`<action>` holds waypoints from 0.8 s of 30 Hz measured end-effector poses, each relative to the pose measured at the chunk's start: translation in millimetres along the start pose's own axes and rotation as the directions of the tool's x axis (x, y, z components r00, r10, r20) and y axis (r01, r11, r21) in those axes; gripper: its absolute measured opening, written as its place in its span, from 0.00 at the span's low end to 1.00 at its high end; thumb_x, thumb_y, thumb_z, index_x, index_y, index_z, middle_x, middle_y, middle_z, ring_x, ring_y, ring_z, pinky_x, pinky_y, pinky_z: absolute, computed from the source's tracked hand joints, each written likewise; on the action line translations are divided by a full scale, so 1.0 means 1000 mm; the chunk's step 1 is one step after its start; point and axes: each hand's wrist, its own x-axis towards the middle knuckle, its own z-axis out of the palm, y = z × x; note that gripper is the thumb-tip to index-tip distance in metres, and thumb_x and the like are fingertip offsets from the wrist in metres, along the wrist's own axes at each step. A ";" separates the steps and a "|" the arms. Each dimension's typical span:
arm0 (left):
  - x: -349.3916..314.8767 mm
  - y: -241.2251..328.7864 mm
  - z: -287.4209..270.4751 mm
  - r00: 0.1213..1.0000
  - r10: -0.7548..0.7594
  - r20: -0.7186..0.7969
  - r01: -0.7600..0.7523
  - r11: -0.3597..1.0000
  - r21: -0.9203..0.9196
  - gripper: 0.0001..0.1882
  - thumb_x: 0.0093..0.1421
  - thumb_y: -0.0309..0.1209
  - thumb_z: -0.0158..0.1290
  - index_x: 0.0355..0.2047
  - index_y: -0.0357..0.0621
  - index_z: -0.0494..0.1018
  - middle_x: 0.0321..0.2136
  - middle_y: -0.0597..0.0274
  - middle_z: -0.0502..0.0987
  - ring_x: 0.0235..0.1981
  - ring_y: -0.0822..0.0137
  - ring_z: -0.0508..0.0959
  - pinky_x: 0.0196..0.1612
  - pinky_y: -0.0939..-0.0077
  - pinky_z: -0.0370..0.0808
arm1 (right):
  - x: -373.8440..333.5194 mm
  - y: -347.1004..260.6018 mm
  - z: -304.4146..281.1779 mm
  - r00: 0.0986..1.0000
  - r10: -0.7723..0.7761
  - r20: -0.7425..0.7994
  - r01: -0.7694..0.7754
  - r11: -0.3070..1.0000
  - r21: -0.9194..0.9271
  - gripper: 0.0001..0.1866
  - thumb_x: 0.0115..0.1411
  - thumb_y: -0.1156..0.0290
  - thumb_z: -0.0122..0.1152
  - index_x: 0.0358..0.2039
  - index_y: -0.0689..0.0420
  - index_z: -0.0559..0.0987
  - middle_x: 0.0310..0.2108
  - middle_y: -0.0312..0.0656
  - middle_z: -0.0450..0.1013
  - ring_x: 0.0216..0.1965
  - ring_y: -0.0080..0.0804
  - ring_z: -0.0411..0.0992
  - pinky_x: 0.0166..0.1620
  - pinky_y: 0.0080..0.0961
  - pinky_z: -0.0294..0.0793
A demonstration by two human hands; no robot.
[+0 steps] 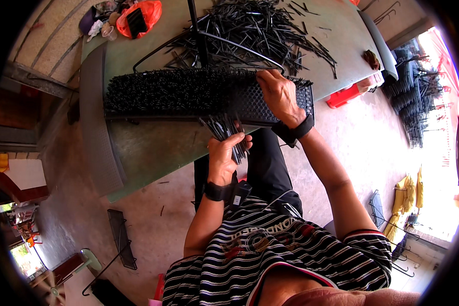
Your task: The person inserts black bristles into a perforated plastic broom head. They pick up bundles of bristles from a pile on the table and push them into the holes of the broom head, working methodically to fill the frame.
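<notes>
A long black perforated tray (262,113) lies along the table's near edge, with a bent wire frame (239,45) standing up behind it. Short black strips (163,93) stand densely in the tray's left and middle parts, while bare holes show at the right. My left hand (222,159) is closed round a bundle of thin black strips (220,126), just in front of the tray. Over the perforated right part, my right hand (280,97) is closed, fingertips together at the tray's far edge; whatever they pinch is hidden.
A large heap of loose black strips (245,28) spreads across the green table (148,158) behind the tray. An orange bag (150,13) with a dark phone-like object sits far left. A red stool (343,96) stands right; stacked black racks (413,92) lie beyond.
</notes>
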 end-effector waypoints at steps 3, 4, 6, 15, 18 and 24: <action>0.000 0.004 0.000 1.000 -0.015 0.020 0.015 1.000 -0.006 0.13 0.50 0.16 0.54 0.38 0.37 0.72 0.29 0.59 0.76 0.27 0.62 0.78 0.30 0.71 0.78 | -0.001 0.000 -0.009 0.991 -0.090 0.104 0.096 0.994 -0.057 0.14 0.50 0.83 0.53 0.39 0.59 0.74 0.34 0.46 0.72 0.30 0.49 0.73 0.29 0.35 0.74; 0.000 0.004 -0.001 0.999 -0.013 0.034 0.014 0.999 -0.040 0.13 0.50 0.16 0.54 0.38 0.36 0.72 0.29 0.59 0.76 0.27 0.62 0.79 0.30 0.70 0.78 | -0.004 -0.010 -0.019 0.983 -0.169 0.076 0.168 0.986 0.011 0.14 0.49 0.83 0.53 0.38 0.59 0.74 0.36 0.47 0.72 0.30 0.48 0.73 0.30 0.35 0.75; 0.002 0.006 -0.004 0.998 -0.010 0.064 0.017 0.994 -0.109 0.13 0.50 0.15 0.54 0.37 0.36 0.72 0.28 0.58 0.76 0.27 0.62 0.79 0.30 0.69 0.79 | -0.019 -0.018 -0.028 0.915 -0.400 0.056 0.386 0.906 0.172 0.18 0.43 0.84 0.54 0.38 0.60 0.75 0.40 0.48 0.71 0.31 0.45 0.73 0.29 0.32 0.76; 0.001 -0.001 0.005 1.000 -0.006 0.005 0.006 0.999 -0.048 0.15 0.51 0.17 0.56 0.41 0.38 0.73 0.32 0.61 0.78 0.29 0.69 0.77 0.31 0.77 0.75 | -0.064 -0.022 -0.028 0.636 -0.760 0.134 0.743 0.650 0.159 0.22 0.41 0.72 0.60 0.40 0.65 0.75 0.41 0.49 0.68 0.35 0.35 0.71 0.31 0.24 0.76; 0.000 -0.004 0.008 0.998 0.012 0.065 -0.008 0.998 -0.056 0.13 0.51 0.19 0.57 0.39 0.36 0.73 0.31 0.59 0.78 0.26 0.69 0.77 0.26 0.77 0.75 | -0.063 -0.019 -0.027 0.602 -0.797 0.042 0.785 0.601 0.150 0.22 0.40 0.72 0.60 0.39 0.66 0.74 0.41 0.50 0.69 0.34 0.35 0.72 0.30 0.24 0.75; -0.004 -0.003 0.006 0.996 0.086 0.016 -0.087 0.992 0.088 0.08 0.51 0.20 0.56 0.33 0.34 0.73 0.23 0.57 0.77 0.19 0.67 0.76 0.21 0.75 0.74 | -0.058 -0.010 -0.027 0.926 -0.359 -0.117 0.377 0.885 0.272 0.16 0.47 0.80 0.60 0.39 0.64 0.74 0.33 0.44 0.74 0.29 0.32 0.76 0.26 0.22 0.75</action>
